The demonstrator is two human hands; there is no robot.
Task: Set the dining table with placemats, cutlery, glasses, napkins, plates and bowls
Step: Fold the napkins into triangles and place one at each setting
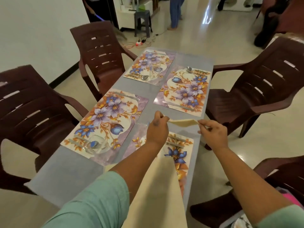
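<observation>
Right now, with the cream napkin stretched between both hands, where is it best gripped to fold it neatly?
At its two top corners, from above, as the left hand and right hand pinch it. The cream napkin is limp cloth that hangs down toward the person over the near placemat, so corner pinches likely keep the edge taut.

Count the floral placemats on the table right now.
4: far left, far right, near left, and near right, partly hidden under the cream napkin and arms.
</observation>
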